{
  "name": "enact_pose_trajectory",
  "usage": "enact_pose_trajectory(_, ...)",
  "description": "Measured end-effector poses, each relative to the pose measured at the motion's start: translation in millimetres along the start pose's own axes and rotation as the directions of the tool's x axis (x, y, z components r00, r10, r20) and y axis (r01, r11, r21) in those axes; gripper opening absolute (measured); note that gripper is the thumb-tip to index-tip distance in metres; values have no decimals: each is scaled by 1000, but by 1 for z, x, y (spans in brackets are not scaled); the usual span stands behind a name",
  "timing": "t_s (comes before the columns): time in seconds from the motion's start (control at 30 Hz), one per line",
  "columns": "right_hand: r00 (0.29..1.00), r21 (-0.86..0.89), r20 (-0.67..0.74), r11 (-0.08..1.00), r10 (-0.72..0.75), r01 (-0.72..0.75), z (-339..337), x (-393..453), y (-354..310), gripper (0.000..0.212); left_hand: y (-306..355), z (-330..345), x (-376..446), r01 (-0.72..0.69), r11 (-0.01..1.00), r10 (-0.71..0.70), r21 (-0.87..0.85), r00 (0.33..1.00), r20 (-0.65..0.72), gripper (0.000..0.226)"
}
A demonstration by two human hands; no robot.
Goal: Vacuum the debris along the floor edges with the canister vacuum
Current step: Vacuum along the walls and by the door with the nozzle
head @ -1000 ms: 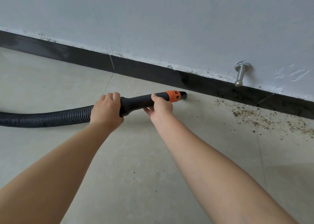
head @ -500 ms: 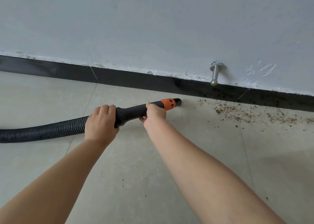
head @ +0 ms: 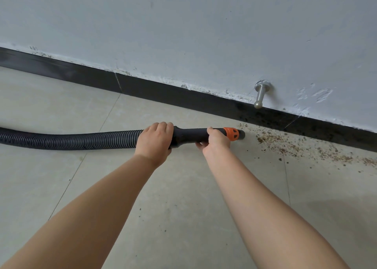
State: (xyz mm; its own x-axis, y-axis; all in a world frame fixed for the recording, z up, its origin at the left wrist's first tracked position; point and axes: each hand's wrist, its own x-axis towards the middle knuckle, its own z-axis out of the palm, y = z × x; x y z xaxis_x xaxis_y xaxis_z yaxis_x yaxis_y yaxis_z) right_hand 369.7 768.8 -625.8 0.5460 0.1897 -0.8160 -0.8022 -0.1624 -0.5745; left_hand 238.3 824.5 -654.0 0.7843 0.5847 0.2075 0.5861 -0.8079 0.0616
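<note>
While both hands, left hand [head: 154,141], right hand [head: 216,141], grip the hose nozzle [head: 234,134], debris [head: 285,144] just beside, along black baseboard [head: 183,97].

The ribbed vacuum hose [head: 71,139] runs off the left edge, so the canister itself is out of view. The left hand [head: 154,141] covers the joint between hose and black handle [head: 190,135]. The debris [head: 306,149] trails past the right edge (its specks too small to identify). Both forearms are cut off at the bottom.
</note>
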Motion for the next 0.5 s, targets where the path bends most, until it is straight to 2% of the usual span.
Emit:
enact_pose_trajectory(0.2, 999, 42, 47, 999, -21, 19, 6, -7, 9, 45, -8, -3, -12, 42, 999, -43, -26, 997, -60, 55)
enact_pose_trajectory(0.3, 990, 17, 137, 1000, -25, 23, 23, -26, 25, 43, -30, -10, -28, 187, 980, -190, -67, 980, -51, 47)
enact_pose_trajectory(0.4, 972, -25, 229, 999, 44, -39, 46, -51, 49, 40, -62, -20, -48, 340, 939, -344, -60, 933, -104, 44)
enact_pose_trajectory(0.5, 944, -61, 312, 994, 109, -95, 73, -70, 76, 42, -93, -28, -69, 418, 908, -415, -26, 892, -176, 48)
